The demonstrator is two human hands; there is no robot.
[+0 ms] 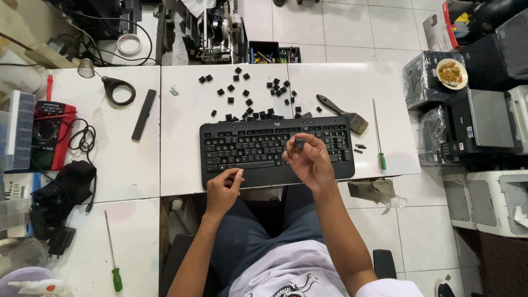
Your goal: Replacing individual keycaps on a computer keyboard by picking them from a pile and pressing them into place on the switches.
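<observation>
A black keyboard (253, 148) lies on the white table (341, 88) in front of me. My right hand (309, 159) is raised over its right half, fingers pinched on a small black keycap (299, 143). My left hand (224, 187) rests loosely closed on the keyboard's front edge, holding nothing that I can see. Several loose black keycaps (250, 93) are scattered on the table behind the keyboard.
A paint brush (344, 114) and a green-handled screwdriver (378, 137) lie right of the keyboard. A red multimeter (49, 132), cables and a black bar (144, 114) sit left. Another green screwdriver (112, 253) lies lower left. Printers (478, 118) and a plate of food (451, 73) stand right.
</observation>
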